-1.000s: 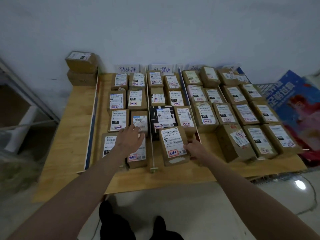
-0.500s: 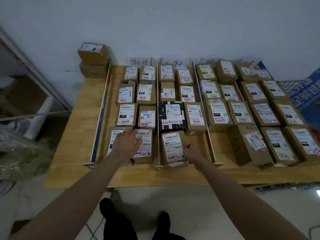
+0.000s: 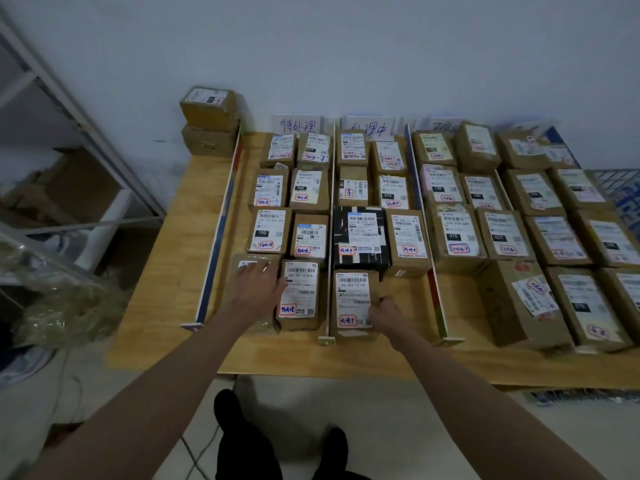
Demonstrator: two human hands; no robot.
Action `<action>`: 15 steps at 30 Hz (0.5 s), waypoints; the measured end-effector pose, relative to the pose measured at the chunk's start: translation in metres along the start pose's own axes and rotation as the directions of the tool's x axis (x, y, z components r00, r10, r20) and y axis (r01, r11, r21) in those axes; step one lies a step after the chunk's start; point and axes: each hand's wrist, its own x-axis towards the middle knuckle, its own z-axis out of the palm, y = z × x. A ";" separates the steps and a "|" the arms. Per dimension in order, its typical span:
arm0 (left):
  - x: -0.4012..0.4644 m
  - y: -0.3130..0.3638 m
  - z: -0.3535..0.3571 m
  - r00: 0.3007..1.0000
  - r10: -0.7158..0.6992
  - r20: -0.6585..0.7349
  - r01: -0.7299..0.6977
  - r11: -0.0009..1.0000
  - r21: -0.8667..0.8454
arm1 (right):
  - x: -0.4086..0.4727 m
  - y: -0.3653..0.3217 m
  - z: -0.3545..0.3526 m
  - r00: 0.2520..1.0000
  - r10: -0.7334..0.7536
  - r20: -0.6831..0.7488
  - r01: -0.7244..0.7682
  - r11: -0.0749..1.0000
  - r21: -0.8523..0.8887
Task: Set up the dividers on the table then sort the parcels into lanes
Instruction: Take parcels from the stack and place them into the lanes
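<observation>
**Both hands on front-row parcels, lanes filled**

Right hand (image 3: 385, 315) grips the right edge of the front parcel (image 3: 353, 303) in the middle lane, fingers curled against its side; the exact fingertip contact is hidden. That parcel sits label-up at the near end of the lane, just right of the middle divider (image 3: 329, 237), in front of a black parcel (image 3: 360, 237). Left hand (image 3: 258, 284) lies flat, fingers loosely spread, on the front-left parcel (image 3: 249, 268) of the left lane, thumb side touching the neighbouring parcel (image 3: 299, 294).

Four upright dividers run front to back on the wooden table (image 3: 166, 296): left divider (image 3: 218, 230), the middle one, a third divider (image 3: 424, 237), and a further one partly hidden between boxes. Parcels lie in two-wide rows in each lane, labels up. Handwritten paper signs (image 3: 299, 125) stand against the wall at the lane heads. Two stacked boxes (image 3: 207, 121) sit at the table's far-left corner, outside the lanes. A metal shelf frame (image 3: 69, 109) stands left; the person's dark shoes (image 3: 228, 408) show below the table edge.
</observation>
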 end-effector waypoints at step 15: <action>0.040 -0.063 -0.091 0.988 -0.057 -0.143 0.056 0.998 -0.012 | -0.065 -0.201 -0.042 0.662 -0.720 -0.210 0.526 0.645 -0.554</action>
